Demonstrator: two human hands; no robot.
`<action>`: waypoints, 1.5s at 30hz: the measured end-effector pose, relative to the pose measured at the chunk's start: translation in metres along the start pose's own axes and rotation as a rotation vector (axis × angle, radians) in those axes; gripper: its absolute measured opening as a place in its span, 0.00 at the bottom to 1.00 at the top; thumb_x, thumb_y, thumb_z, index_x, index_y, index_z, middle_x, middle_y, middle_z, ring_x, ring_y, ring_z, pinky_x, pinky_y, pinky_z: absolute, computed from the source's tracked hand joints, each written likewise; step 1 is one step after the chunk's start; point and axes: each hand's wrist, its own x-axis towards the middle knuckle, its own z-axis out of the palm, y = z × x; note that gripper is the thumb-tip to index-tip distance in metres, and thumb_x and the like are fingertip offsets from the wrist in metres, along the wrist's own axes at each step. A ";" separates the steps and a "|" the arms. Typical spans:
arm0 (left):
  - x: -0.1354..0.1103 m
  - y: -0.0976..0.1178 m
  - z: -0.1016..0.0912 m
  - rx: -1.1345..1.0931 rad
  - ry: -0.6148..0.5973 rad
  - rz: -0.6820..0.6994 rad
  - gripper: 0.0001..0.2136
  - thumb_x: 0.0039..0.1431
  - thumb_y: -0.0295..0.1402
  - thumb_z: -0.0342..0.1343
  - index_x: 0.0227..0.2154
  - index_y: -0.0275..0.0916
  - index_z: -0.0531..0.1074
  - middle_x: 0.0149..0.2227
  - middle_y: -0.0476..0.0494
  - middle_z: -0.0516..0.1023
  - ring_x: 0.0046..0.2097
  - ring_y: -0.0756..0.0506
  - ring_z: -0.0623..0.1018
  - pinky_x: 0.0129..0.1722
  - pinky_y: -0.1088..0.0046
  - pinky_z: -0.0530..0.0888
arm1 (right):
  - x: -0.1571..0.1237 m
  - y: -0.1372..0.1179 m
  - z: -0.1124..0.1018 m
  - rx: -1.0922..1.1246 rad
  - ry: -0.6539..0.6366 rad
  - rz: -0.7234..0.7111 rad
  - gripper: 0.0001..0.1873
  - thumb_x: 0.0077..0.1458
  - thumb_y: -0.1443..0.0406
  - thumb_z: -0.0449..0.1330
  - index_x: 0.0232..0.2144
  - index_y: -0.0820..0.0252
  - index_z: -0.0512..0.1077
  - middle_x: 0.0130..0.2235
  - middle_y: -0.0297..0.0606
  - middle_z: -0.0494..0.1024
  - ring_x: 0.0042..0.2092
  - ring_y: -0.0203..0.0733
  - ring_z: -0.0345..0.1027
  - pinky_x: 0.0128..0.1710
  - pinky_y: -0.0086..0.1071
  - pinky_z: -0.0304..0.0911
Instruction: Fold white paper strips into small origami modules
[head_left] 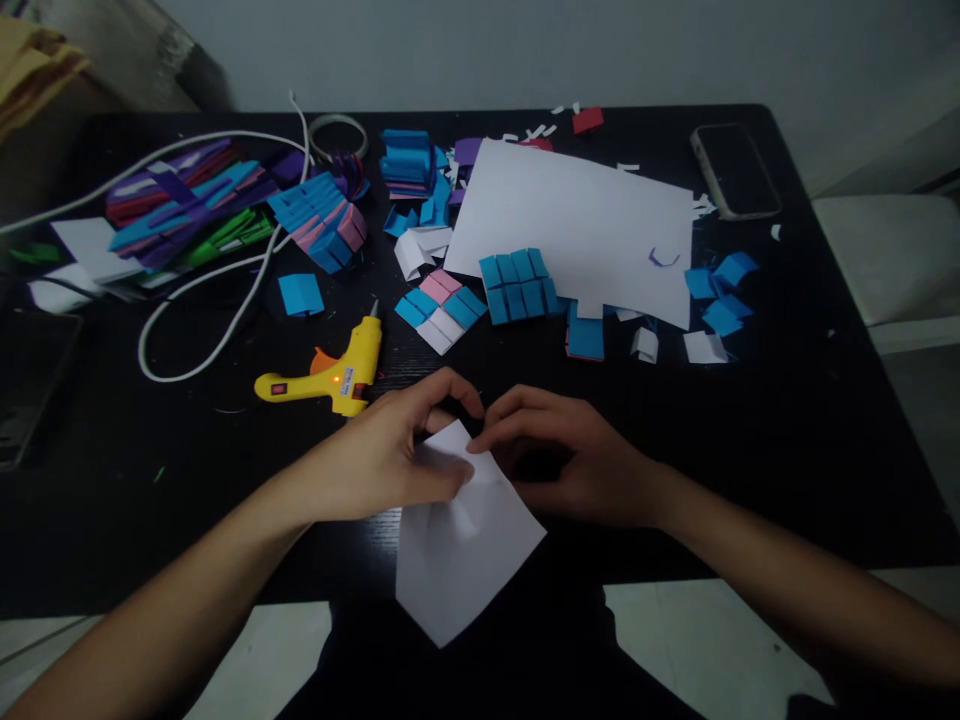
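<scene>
A sheet of white paper [466, 560] hangs tilted over the table's front edge, held near its upper corner. My left hand [397, 450] pinches it, thumb lying across the near face and the fingers behind. From the other side my right hand [570, 450] grips the same sheet near its top corner with thumb and fingertips; part of its fingers is hidden behind the paper. Just beyond my left hand lies a yellow glue gun [337, 375] with a small orange light on. Folded paper blocks, one blue [517, 285] and one pink, blue and white [441, 310], sit past my fingertips.
A large white sheet [577, 220] covers the back middle, with paper scraps around it. A phone [735, 170] lies back right. At left are a looping white cable [202, 375], bundled coloured strips [187, 200] and a tape roll [337, 120]. A dark device [34, 385] lies far left.
</scene>
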 end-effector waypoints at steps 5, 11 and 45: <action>-0.003 0.000 -0.008 -0.049 -0.053 -0.004 0.17 0.59 0.23 0.58 0.48 0.45 0.65 0.34 0.53 0.81 0.28 0.51 0.79 0.25 0.81 0.73 | 0.000 -0.001 -0.002 0.022 0.003 0.023 0.21 0.52 0.74 0.69 0.48 0.55 0.79 0.48 0.38 0.73 0.40 0.35 0.77 0.40 0.29 0.77; -0.007 0.003 -0.015 -0.029 -0.089 0.020 0.16 0.60 0.23 0.58 0.50 0.43 0.67 0.38 0.50 0.83 0.34 0.49 0.82 0.30 0.80 0.77 | 0.001 0.001 -0.002 0.079 0.010 0.010 0.21 0.53 0.73 0.70 0.49 0.54 0.79 0.48 0.38 0.72 0.41 0.35 0.76 0.41 0.29 0.77; 0.002 -0.014 0.013 0.435 0.600 0.546 0.06 0.62 0.26 0.63 0.41 0.41 0.76 0.37 0.48 0.84 0.37 0.49 0.83 0.36 0.74 0.79 | 0.005 -0.012 -0.007 0.281 0.235 0.201 0.14 0.64 0.56 0.63 0.47 0.56 0.80 0.45 0.39 0.83 0.47 0.40 0.77 0.46 0.33 0.73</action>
